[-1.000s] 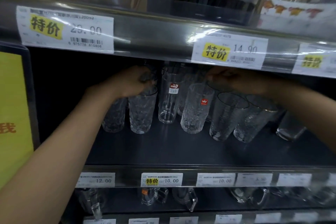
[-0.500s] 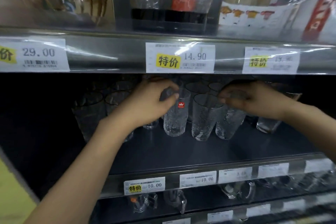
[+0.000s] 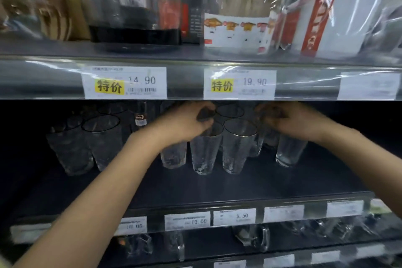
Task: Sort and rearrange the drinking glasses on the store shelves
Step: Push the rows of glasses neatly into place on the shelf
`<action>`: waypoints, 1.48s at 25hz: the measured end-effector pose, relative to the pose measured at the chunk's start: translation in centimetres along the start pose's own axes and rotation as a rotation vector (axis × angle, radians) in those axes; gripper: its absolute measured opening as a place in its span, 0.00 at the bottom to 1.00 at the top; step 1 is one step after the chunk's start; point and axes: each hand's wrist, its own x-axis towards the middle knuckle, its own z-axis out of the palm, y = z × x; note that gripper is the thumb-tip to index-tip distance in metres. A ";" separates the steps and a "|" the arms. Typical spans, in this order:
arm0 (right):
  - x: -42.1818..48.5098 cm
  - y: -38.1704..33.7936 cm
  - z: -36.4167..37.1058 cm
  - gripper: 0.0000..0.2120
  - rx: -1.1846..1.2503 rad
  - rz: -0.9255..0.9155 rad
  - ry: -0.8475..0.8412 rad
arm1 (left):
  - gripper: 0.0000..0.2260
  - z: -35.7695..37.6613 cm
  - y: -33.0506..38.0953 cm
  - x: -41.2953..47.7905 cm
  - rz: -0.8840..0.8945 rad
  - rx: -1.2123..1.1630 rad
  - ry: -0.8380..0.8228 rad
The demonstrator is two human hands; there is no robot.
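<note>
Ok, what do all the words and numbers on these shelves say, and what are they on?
"特价 14.90": left yellow tag on the upper shelf edge.
"特价 19.90": right yellow tag beside it.
"10.00": first lower tag.
"10.00": second lower tag.
"5.50": third lower tag.
Too blurred to read: white upper tag, fourth lower tag, fifth lower tag, bottom-row tags, glass sticker, top-shelf packages.

Clear drinking glasses (image 3: 205, 154) with dimpled walls and thin gold rims stand on a dark shelf (image 3: 217, 185); white price tags (image 3: 124, 82) carry yellow patches with black characters.
</note>
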 end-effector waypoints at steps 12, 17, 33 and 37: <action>8.5 -2.0 2.6 0.11 -0.434 -0.202 -0.428 | 0.10 1.3 -0.2 7.8 -0.155 0.533 -0.524; 9.4 -1.8 3.6 0.20 -0.470 -0.269 -0.402 | 0.10 2.2 -0.2 8.3 -0.182 0.594 -0.559; 10.6 -0.6 4.7 0.12 -0.233 -0.281 -0.382 | 0.01 2.3 -0.9 8.6 -0.040 0.552 -0.475; 10.9 -0.4 4.9 0.12 -0.197 -0.282 -0.384 | 0.08 2.1 -1.0 8.8 -0.060 0.547 -0.477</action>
